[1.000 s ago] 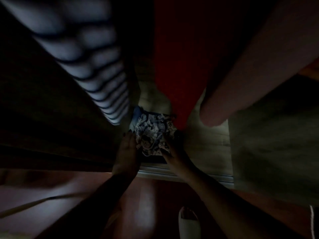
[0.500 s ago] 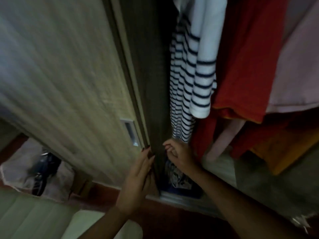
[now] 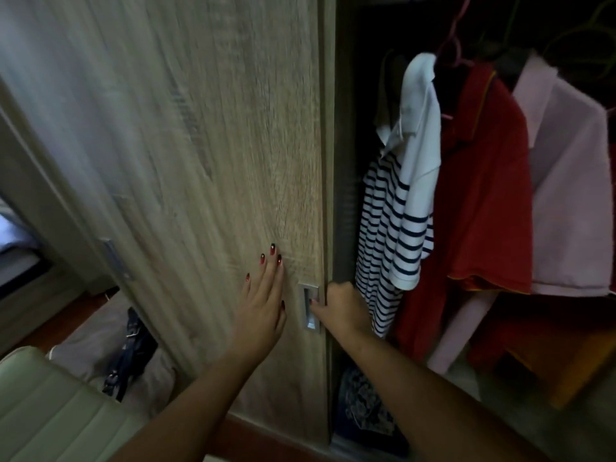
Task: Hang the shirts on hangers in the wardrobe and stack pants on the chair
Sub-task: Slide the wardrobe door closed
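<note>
Left hand (image 3: 265, 303) flat and open, palm pressed on the wood-grain sliding wardrobe door (image 3: 206, 145). Right hand (image 3: 341, 308) curled around the door's edge, thumb in the recessed metal handle (image 3: 310, 308). Just right of the right hand hang a navy-striped white shirt (image 3: 396, 215), a red polo (image 3: 483, 201), a pink shirt (image 3: 566, 195). Patterned cloth (image 3: 360, 401) lies on the wardrobe floor below the right forearm. Cream chair (image 3: 50, 408) lower left of the left hand.
</note>
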{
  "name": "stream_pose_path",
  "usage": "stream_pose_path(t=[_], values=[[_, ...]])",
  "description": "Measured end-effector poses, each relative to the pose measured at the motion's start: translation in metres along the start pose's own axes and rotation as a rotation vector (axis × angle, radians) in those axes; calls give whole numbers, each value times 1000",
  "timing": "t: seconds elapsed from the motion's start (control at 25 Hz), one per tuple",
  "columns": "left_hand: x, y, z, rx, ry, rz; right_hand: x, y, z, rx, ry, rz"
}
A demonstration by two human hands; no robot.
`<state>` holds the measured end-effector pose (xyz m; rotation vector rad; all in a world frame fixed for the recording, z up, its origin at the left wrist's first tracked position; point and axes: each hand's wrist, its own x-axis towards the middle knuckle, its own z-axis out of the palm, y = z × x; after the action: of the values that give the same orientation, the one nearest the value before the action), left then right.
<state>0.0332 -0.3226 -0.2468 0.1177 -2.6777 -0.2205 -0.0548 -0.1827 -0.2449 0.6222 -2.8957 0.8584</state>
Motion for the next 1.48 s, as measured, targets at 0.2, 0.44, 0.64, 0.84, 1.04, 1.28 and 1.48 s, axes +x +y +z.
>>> stream_pose_path(t=[0.2,0.44,0.64,0.84,1.04,1.28,1.48], values=[[-4,1,-4,132,-26,34,-6,-10,-3,-1,33,170],[2,40,-19,194,-35,82,-26,40,-33,98,26,229],[16,107,-20,237,-15,225,-58,107,-88,80,18,322],[24,193,-5,272,-3,298,-101,182,-135,-1,59,474],[25,285,17,230,-28,329,-122,236,-192,47,123,575],[21,366,28,183,-21,360,-151,298,-227,166,117,555],[17,411,28,187,-69,406,-169,332,-243,116,148,508]])
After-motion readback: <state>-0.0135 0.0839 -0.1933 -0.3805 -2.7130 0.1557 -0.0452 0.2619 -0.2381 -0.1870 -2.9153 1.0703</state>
